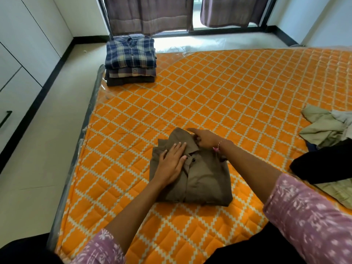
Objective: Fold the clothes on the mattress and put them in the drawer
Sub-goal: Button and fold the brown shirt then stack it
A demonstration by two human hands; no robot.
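A folded olive-brown shirt lies near the front of the orange patterned mattress. My left hand presses flat on its left chest with straight fingers. My right hand is at the collar, index finger pointing out while the other fingers curl on the collar's right edge. A stack of folded shirts, blue plaid on top, sits at the mattress's far left corner. Unfolded clothes, khaki and grey over something black, lie heaped at the right edge.
White wardrobe doors and a drawer front with a dark handle line the left wall. A strip of pale floor runs between them and the mattress. Brown curtains hang over the window at the back.
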